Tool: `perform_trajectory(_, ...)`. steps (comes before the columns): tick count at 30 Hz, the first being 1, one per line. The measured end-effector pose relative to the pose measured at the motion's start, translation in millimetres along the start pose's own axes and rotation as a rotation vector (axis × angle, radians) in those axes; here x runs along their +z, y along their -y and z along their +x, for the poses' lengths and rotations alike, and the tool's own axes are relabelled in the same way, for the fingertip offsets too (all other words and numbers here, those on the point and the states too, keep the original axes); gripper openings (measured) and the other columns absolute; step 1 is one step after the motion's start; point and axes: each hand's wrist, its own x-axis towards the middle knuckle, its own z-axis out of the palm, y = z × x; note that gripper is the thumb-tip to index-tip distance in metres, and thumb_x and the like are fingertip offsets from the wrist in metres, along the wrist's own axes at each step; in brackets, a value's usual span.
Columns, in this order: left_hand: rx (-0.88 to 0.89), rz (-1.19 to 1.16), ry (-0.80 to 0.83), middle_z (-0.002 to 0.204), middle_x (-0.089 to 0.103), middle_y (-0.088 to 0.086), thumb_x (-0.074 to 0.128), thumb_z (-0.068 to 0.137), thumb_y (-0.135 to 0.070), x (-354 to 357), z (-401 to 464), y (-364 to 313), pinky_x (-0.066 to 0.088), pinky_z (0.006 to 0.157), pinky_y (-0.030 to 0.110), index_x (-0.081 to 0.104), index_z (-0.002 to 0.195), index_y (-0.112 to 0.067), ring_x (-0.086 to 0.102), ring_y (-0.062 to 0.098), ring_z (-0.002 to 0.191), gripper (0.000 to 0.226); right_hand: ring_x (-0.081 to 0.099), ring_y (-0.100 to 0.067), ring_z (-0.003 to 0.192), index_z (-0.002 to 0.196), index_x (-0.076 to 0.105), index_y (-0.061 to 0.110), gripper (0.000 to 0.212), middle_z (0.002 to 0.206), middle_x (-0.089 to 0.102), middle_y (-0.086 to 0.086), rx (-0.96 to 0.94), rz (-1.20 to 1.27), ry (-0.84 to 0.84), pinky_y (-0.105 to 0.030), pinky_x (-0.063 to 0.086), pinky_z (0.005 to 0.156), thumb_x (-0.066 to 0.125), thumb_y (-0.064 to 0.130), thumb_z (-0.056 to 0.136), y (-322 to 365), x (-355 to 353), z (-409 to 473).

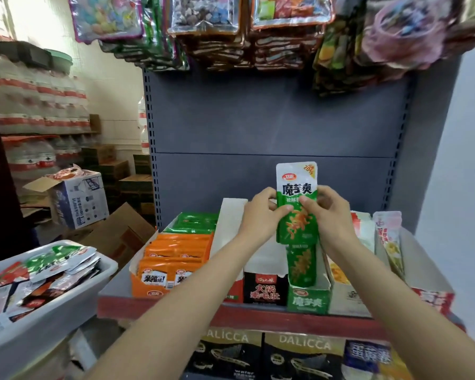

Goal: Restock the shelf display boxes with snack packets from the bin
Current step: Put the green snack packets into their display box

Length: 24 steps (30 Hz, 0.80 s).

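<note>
We reach both arms forward over the shelf point(159, 305). Our left hand point(261, 212) and right hand point(329, 215) pinch a green snack packet point(296, 204) between thumbs and fingers, one on each side, holding it upright above the middle of the shelf. Directly below it, a green display box point(309, 298) at the shelf's front edge holds another green packet point(300, 264) standing on end. Beside it on the left is a black display box point(265, 290). Toward the shelf's left edge, an orange display box point(146, 287) is filled with orange packets point(176, 253), with green packets point(195, 222) stacked behind it. Off the shelf's left corner, a grey bin point(52, 305) holds a loose heap of mixed packets point(39, 275).
</note>
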Motion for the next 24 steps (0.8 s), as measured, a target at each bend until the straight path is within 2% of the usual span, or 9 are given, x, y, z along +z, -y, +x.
perform_trajectory(3, -0.012, -0.019, -0.010, 0.091, 0.064, 0.002, 0.068, 0.085, -0.024, 15, 11, -1, 0.056, 0.079, 0.046, 0.057, 0.095, -0.018, 0.065, 0.022, 0.090, 0.016, 0.066, -0.015, 0.076, 0.102, 0.061, 0.011, 0.014, 0.085, 0.067, -0.001, 0.017, 0.020, -0.017, -0.029, 0.052, 0.067, 0.061, 0.007, 0.089, -6, -12, 10)
perform_trajectory(8, -0.052, -0.040, 0.000, 0.087, 0.064, 0.003, 0.070, 0.083, -0.022, 25, 21, 10, 0.055, 0.082, 0.044, 0.058, 0.090, -0.016, 0.064, 0.023, 0.090, 0.015, 0.064, -0.014, 0.074, 0.098, 0.062, 0.010, 0.015, 0.085, 0.068, -0.003, 0.015, -0.074, 0.026, -0.029, 0.051, 0.067, 0.063, 0.001, 0.085, -16, -22, 23)
perform_trajectory(9, -0.048, -0.036, 0.003, 0.085, 0.063, 0.002, 0.070, 0.083, -0.022, 27, 22, 12, 0.055, 0.081, 0.040, 0.058, 0.089, -0.016, 0.063, 0.021, 0.087, 0.015, 0.064, -0.016, 0.075, 0.097, 0.063, 0.008, 0.014, 0.086, 0.069, -0.004, 0.006, -0.108, 0.026, -0.031, 0.052, 0.069, 0.064, 0.001, 0.085, -16, -24, 26)
perform_trajectory(11, -0.020, -0.004, -0.003, 0.079, 0.061, -0.002, 0.069, 0.084, -0.022, 29, 23, 12, 0.050, 0.070, 0.021, 0.058, 0.089, -0.015, 0.060, 0.016, 0.080, 0.014, 0.065, -0.019, 0.079, 0.094, 0.064, 0.009, 0.012, 0.086, 0.069, -0.004, -0.023, -0.213, 0.033, -0.033, 0.053, 0.073, 0.067, 0.003, 0.083, -17, -28, 31)
perform_trajectory(13, -0.003, 0.024, -0.006, 0.078, 0.061, -0.004, 0.069, 0.085, -0.022, 30, 23, 11, 0.040, 0.060, 0.011, 0.059, 0.090, -0.014, 0.057, 0.011, 0.075, 0.014, 0.064, -0.017, 0.077, 0.091, 0.065, 0.008, 0.010, 0.083, 0.068, -0.001, -0.059, -0.332, 0.051, -0.027, 0.052, 0.069, 0.070, 0.008, 0.082, -18, -33, 36)
perform_trajectory(17, -0.027, 0.072, 0.031, 0.087, 0.067, 0.002, 0.070, 0.084, -0.024, 29, 24, 14, 0.041, 0.061, 0.013, 0.063, 0.094, -0.008, 0.060, 0.011, 0.079, 0.020, 0.060, -0.011, 0.073, 0.098, 0.059, 0.017, 0.023, 0.080, 0.064, 0.007, -0.166, -0.525, 0.088, -0.018, 0.045, 0.060, 0.073, 0.012, 0.080, -16, -38, 40)
perform_trajectory(20, -0.023, 0.193, 0.085, 0.085, 0.068, 0.002, 0.071, 0.083, -0.029, 25, 26, 18, 0.044, 0.063, 0.020, 0.066, 0.091, -0.006, 0.060, 0.011, 0.076, 0.024, 0.059, -0.006, 0.070, 0.131, 0.042, 0.028, 0.065, 0.077, 0.060, 0.009, -0.219, -0.620, 0.164, -0.014, 0.042, 0.057, 0.073, 0.008, 0.078, -13, -38, 39)
perform_trajectory(22, -0.021, 0.332, 0.121, 0.077, 0.065, 0.000, 0.072, 0.082, -0.031, 24, 25, 23, 0.048, 0.070, 0.030, 0.065, 0.082, -0.008, 0.060, 0.014, 0.074, 0.024, 0.061, -0.014, 0.072, 0.143, 0.026, 0.035, 0.086, 0.079, 0.060, 0.006, -0.224, -0.726, 0.258, -0.017, 0.043, 0.056, 0.073, 0.004, 0.078, -13, -36, 38)
perform_trajectory(24, -0.024, 0.438, 0.142, 0.077, 0.066, 0.001, 0.072, 0.080, -0.032, 24, 24, 27, 0.051, 0.075, 0.036, 0.065, 0.077, -0.011, 0.062, 0.019, 0.079, 0.022, 0.060, -0.021, 0.077, 0.142, 0.028, 0.031, 0.083, 0.089, 0.061, -0.001, -0.222, -0.855, 0.329, -0.025, 0.044, 0.059, 0.072, 0.004, 0.077, -15, -35, 37)
